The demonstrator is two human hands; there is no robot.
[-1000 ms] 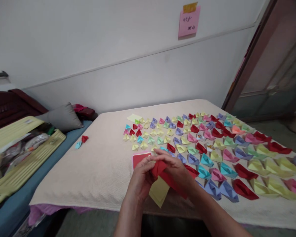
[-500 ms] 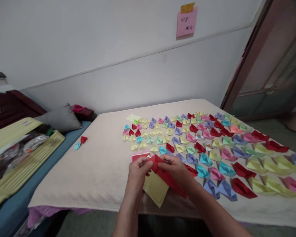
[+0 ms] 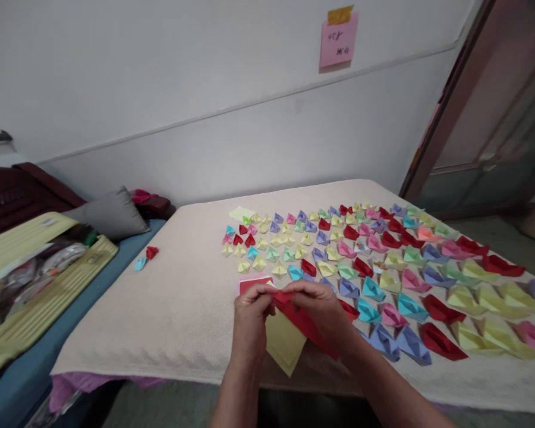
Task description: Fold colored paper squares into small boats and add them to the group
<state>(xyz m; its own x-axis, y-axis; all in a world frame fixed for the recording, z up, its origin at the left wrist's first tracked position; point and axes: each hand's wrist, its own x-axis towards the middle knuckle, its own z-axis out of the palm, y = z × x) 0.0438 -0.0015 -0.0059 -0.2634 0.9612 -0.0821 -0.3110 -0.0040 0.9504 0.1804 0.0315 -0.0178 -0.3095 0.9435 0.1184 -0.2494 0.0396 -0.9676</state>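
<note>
Near the front edge of the cloth-covered table, a folded piece of red paper (image 3: 308,324) is pinched between both hands. My left hand (image 3: 254,308) is closed on its left end, thumb and forefinger at the top edge. My right hand (image 3: 314,304) grips the same top edge close beside it, partly hiding the paper. Below them lie yellow paper sheets (image 3: 286,345). Red paper (image 3: 252,283) lies on the table just behind my left hand. Several rows of folded paper boats (image 3: 373,289) in many colours stand behind and to the right.
A cream cloth (image 3: 169,309) covers the table. Small red (image 3: 151,252) and blue (image 3: 140,263) paper pieces lie at its left. A pale sheet (image 3: 242,213) lies at the back. Beyond the left edge are a grey pillow (image 3: 111,213) and a yellow lidded box (image 3: 62,291) holding bags.
The red paper's upper point, which stood up between my hands, is now folded down out of sight. My fingertips have come closer together along the top edge.
</note>
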